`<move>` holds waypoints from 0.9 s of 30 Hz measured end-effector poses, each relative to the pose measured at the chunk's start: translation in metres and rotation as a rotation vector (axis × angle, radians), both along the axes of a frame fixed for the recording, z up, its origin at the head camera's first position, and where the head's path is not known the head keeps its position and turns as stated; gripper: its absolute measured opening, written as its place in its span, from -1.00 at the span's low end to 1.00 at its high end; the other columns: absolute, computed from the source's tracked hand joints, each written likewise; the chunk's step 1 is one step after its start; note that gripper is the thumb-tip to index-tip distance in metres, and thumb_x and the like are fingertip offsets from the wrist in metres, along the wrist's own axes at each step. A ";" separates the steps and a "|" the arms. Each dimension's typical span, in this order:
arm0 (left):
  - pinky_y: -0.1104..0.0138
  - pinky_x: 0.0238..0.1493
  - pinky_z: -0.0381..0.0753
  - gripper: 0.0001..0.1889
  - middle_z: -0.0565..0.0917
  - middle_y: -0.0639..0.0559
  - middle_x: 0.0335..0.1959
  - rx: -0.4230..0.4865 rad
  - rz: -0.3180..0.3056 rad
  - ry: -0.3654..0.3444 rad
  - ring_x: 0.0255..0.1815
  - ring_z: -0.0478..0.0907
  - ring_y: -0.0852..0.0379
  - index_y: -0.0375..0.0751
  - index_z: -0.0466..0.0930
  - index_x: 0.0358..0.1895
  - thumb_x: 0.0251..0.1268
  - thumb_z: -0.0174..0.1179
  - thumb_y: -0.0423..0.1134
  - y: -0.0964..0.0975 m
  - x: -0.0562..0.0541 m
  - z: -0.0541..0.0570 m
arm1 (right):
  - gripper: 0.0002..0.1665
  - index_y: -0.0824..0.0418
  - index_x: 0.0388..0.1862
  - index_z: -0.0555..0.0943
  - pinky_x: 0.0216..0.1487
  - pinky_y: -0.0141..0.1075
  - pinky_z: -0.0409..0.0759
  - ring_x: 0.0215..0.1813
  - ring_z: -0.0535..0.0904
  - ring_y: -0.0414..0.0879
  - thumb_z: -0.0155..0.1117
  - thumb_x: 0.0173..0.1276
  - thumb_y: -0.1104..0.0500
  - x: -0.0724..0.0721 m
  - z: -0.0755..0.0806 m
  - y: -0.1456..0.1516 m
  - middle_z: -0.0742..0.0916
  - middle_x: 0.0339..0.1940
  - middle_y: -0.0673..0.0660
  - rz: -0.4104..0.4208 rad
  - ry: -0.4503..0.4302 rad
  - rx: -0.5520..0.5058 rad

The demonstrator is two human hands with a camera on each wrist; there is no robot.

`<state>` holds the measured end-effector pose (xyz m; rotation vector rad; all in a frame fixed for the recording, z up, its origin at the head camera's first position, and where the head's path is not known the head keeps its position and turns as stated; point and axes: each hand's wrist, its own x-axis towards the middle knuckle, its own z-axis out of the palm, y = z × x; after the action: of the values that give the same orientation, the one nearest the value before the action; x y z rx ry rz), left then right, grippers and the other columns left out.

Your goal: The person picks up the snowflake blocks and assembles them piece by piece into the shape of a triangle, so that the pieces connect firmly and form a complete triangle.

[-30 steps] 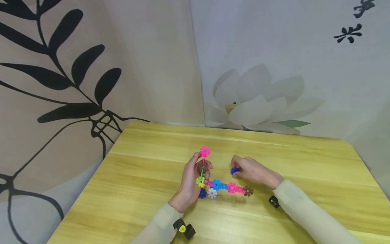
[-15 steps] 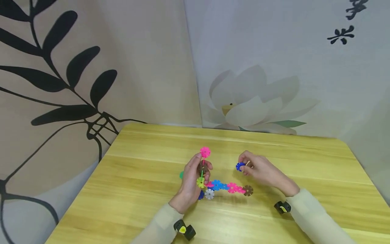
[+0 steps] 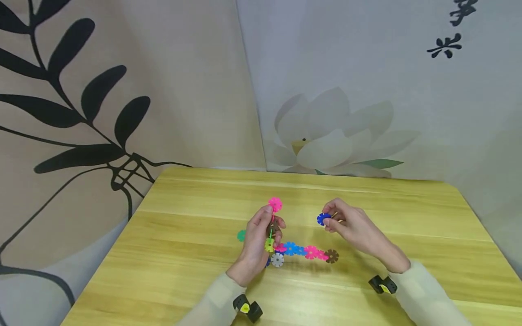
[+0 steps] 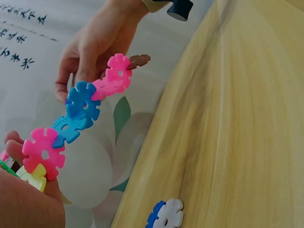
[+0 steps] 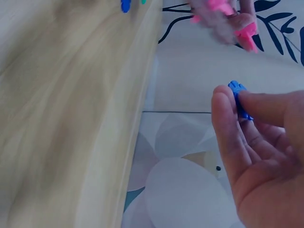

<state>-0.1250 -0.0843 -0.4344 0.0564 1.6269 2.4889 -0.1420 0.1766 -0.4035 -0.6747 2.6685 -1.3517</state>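
My left hand (image 3: 256, 242) grips a chain of interlocking snowflake discs. One pink disc (image 3: 275, 204) tops the upright part, with a brown disc (image 3: 274, 228) and a yellow disc (image 3: 269, 245) below it. From there the chain runs right through blue discs (image 4: 82, 105) and pink ones to a brown end disc (image 3: 332, 256). My right hand (image 3: 352, 228) pinches a dark blue snowflake disc (image 3: 323, 219) between thumb and fingers, apart from the chain. In the right wrist view this blue disc (image 5: 241, 100) shows edge-on at the fingertips.
On the wooden table (image 3: 195, 213) lie a white disc (image 3: 277, 260) and dark blue discs beside it, partly hidden by the left hand and chain. A green disc (image 3: 241, 235) lies left of that hand. Behind the table's back edge stands a patterned wall (image 3: 204, 90).
My right hand has drawn away from the chain to the right, turning the blue disc's face into sight. The left hand keeps its grip. The green disc has come into view.
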 end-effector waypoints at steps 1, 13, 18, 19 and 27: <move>0.47 -0.61 0.40 -0.62 0.65 0.10 -0.38 0.000 -0.002 -0.002 -0.61 0.45 0.25 -0.09 0.50 -0.15 0.66 -0.05 0.14 0.000 0.000 0.000 | -0.77 0.27 0.03 0.53 -0.17 -0.09 0.77 -0.21 0.75 0.00 0.31 0.47 0.37 0.001 0.002 -0.001 0.74 -0.22 0.15 0.000 0.007 -0.006; 0.48 -0.62 0.40 -0.64 0.75 0.06 -0.20 -0.020 -0.025 -0.002 -0.57 0.53 0.23 -0.07 0.64 -0.08 0.61 0.06 0.13 0.006 0.003 0.003 | -0.73 0.32 0.09 0.54 -0.08 -0.33 0.74 -0.17 0.76 -0.05 0.33 0.48 0.33 0.011 0.016 -0.008 0.76 -0.17 0.09 -0.033 0.075 -0.112; 0.48 -0.61 0.42 -0.66 0.73 0.06 -0.20 -0.042 -0.016 0.010 -0.55 0.54 0.21 -0.07 0.66 -0.13 0.60 0.08 0.11 0.009 0.004 0.004 | -0.72 0.30 0.06 0.58 -0.08 -0.28 0.75 -0.16 0.79 -0.07 0.38 0.44 0.31 0.011 0.020 -0.014 0.78 -0.15 0.11 -0.086 0.105 -0.110; 0.48 -0.61 0.43 -0.65 0.73 0.06 -0.19 -0.045 -0.016 0.010 -0.54 0.54 0.21 -0.10 0.66 -0.12 0.61 0.08 0.09 0.010 0.004 0.004 | -0.74 0.29 0.04 0.59 -0.09 -0.28 0.76 -0.16 0.80 -0.07 0.39 0.43 0.31 0.011 0.021 -0.015 0.79 -0.15 0.12 -0.094 0.111 -0.109; 0.45 -0.57 0.48 -0.56 0.74 0.05 -0.09 -0.099 -0.009 0.003 -0.40 0.62 0.21 -0.22 0.67 0.10 0.61 0.07 0.09 0.013 0.006 0.005 | -0.86 0.21 -0.09 0.65 -0.19 -0.33 0.75 -0.22 0.78 -0.18 0.42 0.42 0.28 0.013 0.025 -0.025 0.81 -0.22 0.05 -0.105 0.108 -0.117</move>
<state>-0.1193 -0.0713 -0.4291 0.0550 1.7443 2.3989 -0.1288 0.1514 -0.3784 -0.6448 2.7616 -1.5513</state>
